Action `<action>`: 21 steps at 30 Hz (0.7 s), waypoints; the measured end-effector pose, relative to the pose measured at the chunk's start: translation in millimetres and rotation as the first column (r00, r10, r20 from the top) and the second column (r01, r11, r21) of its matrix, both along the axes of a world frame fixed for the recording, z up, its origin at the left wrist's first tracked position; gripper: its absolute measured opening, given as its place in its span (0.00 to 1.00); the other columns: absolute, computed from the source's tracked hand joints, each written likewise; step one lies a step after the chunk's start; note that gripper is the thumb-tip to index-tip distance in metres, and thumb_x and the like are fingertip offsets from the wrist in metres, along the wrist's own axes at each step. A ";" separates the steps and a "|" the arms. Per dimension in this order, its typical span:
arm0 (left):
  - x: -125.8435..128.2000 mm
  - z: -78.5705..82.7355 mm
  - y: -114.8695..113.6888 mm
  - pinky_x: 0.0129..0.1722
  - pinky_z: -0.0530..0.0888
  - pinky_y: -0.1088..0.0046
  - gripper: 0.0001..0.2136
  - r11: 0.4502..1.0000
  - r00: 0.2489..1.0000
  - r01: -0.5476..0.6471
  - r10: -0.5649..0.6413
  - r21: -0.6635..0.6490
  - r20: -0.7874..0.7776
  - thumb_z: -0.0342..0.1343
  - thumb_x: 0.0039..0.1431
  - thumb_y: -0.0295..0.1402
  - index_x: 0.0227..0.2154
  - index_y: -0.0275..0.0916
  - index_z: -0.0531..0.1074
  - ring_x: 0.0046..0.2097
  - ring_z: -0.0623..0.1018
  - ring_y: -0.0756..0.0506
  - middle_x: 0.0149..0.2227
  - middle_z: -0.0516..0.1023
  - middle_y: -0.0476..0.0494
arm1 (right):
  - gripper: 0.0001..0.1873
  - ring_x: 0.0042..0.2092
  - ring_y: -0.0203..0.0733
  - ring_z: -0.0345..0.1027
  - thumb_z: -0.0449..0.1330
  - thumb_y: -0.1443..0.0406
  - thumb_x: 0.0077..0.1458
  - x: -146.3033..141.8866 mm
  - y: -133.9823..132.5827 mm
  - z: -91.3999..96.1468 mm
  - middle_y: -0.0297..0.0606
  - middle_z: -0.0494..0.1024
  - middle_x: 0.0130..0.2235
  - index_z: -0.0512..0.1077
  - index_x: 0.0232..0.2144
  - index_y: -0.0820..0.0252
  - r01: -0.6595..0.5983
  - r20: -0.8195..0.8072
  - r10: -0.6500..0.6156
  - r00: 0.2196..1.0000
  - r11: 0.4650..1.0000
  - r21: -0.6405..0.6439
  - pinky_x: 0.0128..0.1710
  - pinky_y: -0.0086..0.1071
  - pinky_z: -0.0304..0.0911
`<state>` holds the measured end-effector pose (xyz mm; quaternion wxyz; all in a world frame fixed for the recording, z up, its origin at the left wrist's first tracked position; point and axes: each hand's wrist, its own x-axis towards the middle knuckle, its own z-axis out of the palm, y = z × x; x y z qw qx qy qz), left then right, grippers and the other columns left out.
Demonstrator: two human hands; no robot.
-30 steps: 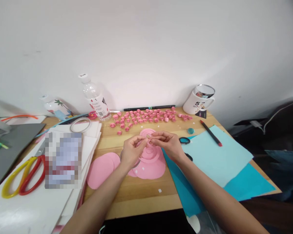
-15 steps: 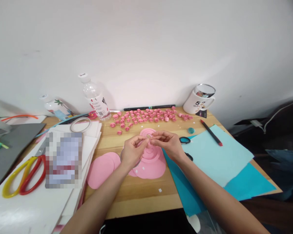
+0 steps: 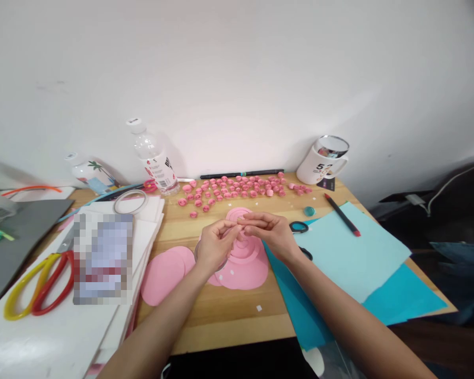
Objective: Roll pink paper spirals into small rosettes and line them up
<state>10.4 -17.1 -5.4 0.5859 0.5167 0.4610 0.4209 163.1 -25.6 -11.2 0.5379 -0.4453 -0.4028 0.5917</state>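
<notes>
Over the middle of the desk, my left hand [image 3: 217, 245] and my right hand [image 3: 272, 231] meet fingertip to fingertip. Both pinch a pink paper spiral [image 3: 245, 253], whose curved bands show above and below the fingers; the gripped end is mostly hidden. Under it lie pink paper circles [image 3: 248, 279], with more pink circles [image 3: 164, 276] to the left. A grey ring, perhaps a tape roll, is partly covered by my left hand. Small rolled pink paper roses [image 3: 237, 188] are spread behind my hands.
Left stand a clear bottle [image 3: 154, 163] and white papers [image 3: 114, 326] bearing red-and-yellow scissors [image 3: 43, 287]. On the right are a mug [image 3: 319, 163], blue paper sheets [image 3: 351, 252], a black pencil [image 3: 342, 215], a teal cap [image 3: 309, 211] and black-handled scissors [image 3: 299, 227]. A wall rises behind.
My right fingers have shifted slightly to the left and stretched a little over the left fingertips. The pale bit seen between the fingers is now more covered. Everything else stays put.
</notes>
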 end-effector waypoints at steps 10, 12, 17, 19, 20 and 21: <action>-0.4 -0.7 2.5 0.13 0.59 0.81 0.12 0.999 1.000 -0.027 0.028 -0.021 0.013 0.60 0.47 0.39 0.26 0.33 0.71 0.13 0.63 0.57 0.19 0.74 0.49 | 0.15 0.33 0.41 0.75 0.68 0.65 0.39 1.6 1.3 -2.5 0.41 0.81 0.35 0.76 0.34 0.60 0.010 0.007 -0.010 1.000 1.000 0.006 0.36 0.35 0.69; -0.4 -0.5 2.4 0.13 0.59 0.82 0.12 0.999 0.999 -0.030 0.030 -0.024 0.023 0.60 0.47 0.39 0.26 0.33 0.71 0.14 0.64 0.57 0.19 0.74 0.48 | 0.16 0.32 0.41 0.75 0.68 0.65 0.38 1.8 1.5 -3.1 0.42 0.81 0.34 0.76 0.33 0.61 0.024 0.003 -0.024 1.000 1.000 -0.003 0.36 0.35 0.69; -0.2 0.6 1.8 0.14 0.60 0.81 0.12 1.000 1.000 -0.008 0.008 -0.026 0.019 0.59 0.47 0.39 0.27 0.33 0.71 0.14 0.65 0.57 0.20 0.75 0.48 | 0.17 0.31 0.41 0.75 0.70 0.65 0.34 1.2 1.4 -2.1 0.40 0.81 0.31 0.76 0.31 0.62 0.042 -0.002 -0.042 0.999 0.999 -0.032 0.36 0.35 0.69; -0.1 1.2 1.7 0.14 0.60 0.81 0.12 1.000 1.000 -0.004 0.005 -0.025 0.015 0.59 0.47 0.39 0.26 0.33 0.71 0.14 0.65 0.57 0.20 0.75 0.48 | 0.17 0.31 0.42 0.75 0.70 0.65 0.33 0.8 1.2 -1.3 0.40 0.81 0.31 0.76 0.30 0.62 0.048 0.000 -0.048 0.999 0.998 -0.027 0.36 0.36 0.70; -0.2 1.5 1.6 0.14 0.60 0.81 0.12 1.000 1.000 -0.006 0.006 -0.025 0.013 0.59 0.47 0.39 0.26 0.33 0.71 0.14 0.65 0.56 0.20 0.75 0.48 | 0.17 0.31 0.42 0.75 0.71 0.64 0.33 0.7 1.2 -1.1 0.40 0.81 0.31 0.76 0.30 0.62 0.053 0.001 -0.053 0.999 0.998 -0.023 0.36 0.36 0.70; -0.3 1.7 1.6 0.14 0.60 0.81 0.12 1.000 1.000 -0.005 0.006 -0.025 0.010 0.60 0.47 0.39 0.26 0.33 0.71 0.14 0.65 0.56 0.20 0.75 0.48 | 0.17 0.31 0.42 0.75 0.71 0.64 0.32 0.6 1.1 -1.1 0.40 0.81 0.30 0.76 0.30 0.62 0.058 0.001 -0.058 0.998 0.998 -0.021 0.36 0.36 0.70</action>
